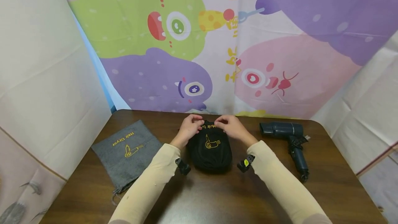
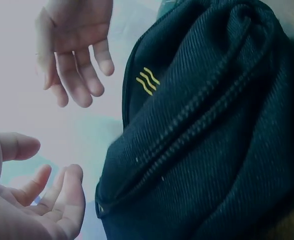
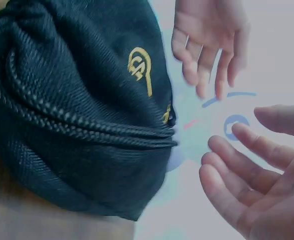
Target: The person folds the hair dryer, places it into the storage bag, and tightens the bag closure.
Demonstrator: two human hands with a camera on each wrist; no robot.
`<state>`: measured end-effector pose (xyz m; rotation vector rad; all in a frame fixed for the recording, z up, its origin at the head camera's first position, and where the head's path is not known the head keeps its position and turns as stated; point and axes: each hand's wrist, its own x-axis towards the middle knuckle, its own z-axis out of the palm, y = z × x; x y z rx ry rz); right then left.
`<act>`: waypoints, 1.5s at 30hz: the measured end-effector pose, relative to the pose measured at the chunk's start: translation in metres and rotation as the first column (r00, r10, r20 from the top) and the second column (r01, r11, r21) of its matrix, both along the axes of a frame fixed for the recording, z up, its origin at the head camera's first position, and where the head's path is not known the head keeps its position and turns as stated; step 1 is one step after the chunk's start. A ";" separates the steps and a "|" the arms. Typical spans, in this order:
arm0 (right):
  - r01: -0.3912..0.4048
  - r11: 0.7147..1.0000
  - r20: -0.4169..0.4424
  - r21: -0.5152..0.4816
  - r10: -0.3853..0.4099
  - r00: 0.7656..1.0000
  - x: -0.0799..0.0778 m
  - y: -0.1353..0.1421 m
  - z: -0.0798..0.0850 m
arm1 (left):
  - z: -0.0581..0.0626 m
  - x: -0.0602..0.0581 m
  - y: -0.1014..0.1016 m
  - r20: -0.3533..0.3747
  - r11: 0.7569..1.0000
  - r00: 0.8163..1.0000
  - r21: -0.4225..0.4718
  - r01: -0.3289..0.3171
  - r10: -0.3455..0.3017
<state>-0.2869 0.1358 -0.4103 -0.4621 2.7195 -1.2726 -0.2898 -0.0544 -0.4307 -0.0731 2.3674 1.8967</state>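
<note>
A stuffed black drawstring bag (image 1: 211, 151) with yellow lettering and a hair dryer drawing lies in the middle of the table. My left hand (image 1: 190, 127) is at its far left edge, and my right hand (image 1: 230, 126) is at its far right edge. In the left wrist view, the left hand (image 2: 41, 200) has loosely bent fingers with nothing between them. The right wrist view shows the right hand (image 3: 259, 185) relaxed, thumb apart from the fingers. Two braided cords (image 3: 86, 125) run along the bag's side. The bag's contents are hidden.
A flat grey drawstring bag (image 1: 129, 153) marked "Hair Dryer" lies at the left of the wooden table (image 1: 205, 199). To the right is a dark hair dryer (image 1: 284, 130), its cord bundled at the handle. Behind the table hangs a printed cartoon curtain (image 1: 224, 44).
</note>
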 end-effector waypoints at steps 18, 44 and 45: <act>0.077 0.990 -0.114 0.120 -0.063 0.991 0.014 0.031 0.014 | 0.007 0.006 0.028 -0.154 0.989 0.985 -0.134 0.064 -0.085; 0.221 0.961 -0.093 0.166 -0.208 0.974 0.043 0.101 0.009 | -0.012 0.005 0.070 -0.193 0.948 0.947 -0.240 0.207 -0.256; 0.230 0.958 -0.100 0.173 -0.215 0.971 0.044 0.105 0.008 | -0.013 0.005 0.073 -0.186 0.946 0.946 -0.243 0.216 -0.264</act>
